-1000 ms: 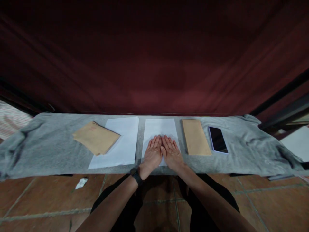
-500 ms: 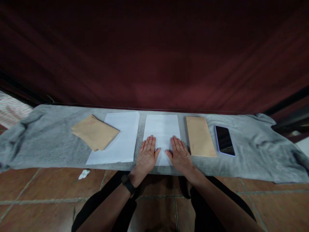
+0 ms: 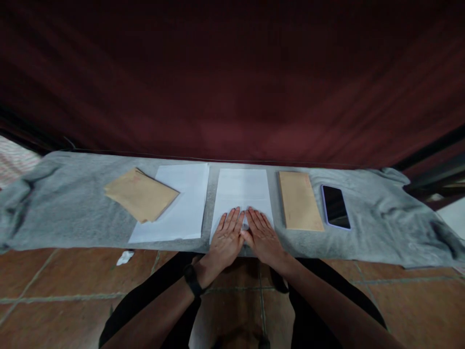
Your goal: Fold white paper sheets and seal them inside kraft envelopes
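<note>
My left hand (image 3: pixel 225 238) and my right hand (image 3: pixel 262 235) lie flat side by side, fingers stretched out, on the near end of a white paper sheet (image 3: pixel 242 190). The thumbs nearly touch. The sheet lies on a grey cloth (image 3: pixel 72 208) that covers a low surface. A black band is on my left wrist. Neither hand holds anything.
Left of the sheet lies a white paper stack (image 3: pixel 179 206) with brown envelopes (image 3: pixel 140 195) partly on it. To the right lie a long brown envelope (image 3: pixel 300 199) and a dark phone (image 3: pixel 335 206). A dark red curtain (image 3: pixel 232 82) hangs behind. A white scrap (image 3: pixel 124 257) is on the tiled floor.
My hands started together, spread apart to the sheet's edges half a second ago, and are now back together at its near end.
</note>
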### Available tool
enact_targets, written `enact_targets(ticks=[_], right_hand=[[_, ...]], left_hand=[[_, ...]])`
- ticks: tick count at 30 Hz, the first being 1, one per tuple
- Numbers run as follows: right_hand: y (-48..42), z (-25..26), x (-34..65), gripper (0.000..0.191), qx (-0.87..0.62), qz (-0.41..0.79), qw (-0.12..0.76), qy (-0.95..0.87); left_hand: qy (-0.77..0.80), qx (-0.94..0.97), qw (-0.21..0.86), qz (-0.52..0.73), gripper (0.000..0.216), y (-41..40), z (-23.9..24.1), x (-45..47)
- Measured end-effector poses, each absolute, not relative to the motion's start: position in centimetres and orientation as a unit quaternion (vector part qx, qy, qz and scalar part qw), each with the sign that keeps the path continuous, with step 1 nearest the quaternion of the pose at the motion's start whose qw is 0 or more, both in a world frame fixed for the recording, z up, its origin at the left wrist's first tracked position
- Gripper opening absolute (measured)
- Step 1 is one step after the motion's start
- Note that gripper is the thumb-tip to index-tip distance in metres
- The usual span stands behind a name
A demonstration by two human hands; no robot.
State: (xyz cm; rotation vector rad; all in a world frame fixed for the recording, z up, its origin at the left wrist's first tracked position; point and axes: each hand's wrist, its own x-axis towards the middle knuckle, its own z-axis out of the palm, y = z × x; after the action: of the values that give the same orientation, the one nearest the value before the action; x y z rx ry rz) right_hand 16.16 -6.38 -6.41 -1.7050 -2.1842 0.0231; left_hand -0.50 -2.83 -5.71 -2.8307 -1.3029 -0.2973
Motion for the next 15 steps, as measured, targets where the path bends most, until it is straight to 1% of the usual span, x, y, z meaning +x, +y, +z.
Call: enact_targets(ticks=[5,15], right_hand=[[-6.8,-6.8,17.6,0.065,-0.615,-0.012,0.163,-0.771],[-7.3,-6.9,19.0,0.064,-0.631,-0.039,0.138,-0.762]], left_hand=[[-0.436,-0.893,0.005,-0.11,0.063,-2.6,-5.1,-2.0],[-0.466,-0.876,-0.006,-0.128,0.062,-2.7,-5.4,-3.6]])
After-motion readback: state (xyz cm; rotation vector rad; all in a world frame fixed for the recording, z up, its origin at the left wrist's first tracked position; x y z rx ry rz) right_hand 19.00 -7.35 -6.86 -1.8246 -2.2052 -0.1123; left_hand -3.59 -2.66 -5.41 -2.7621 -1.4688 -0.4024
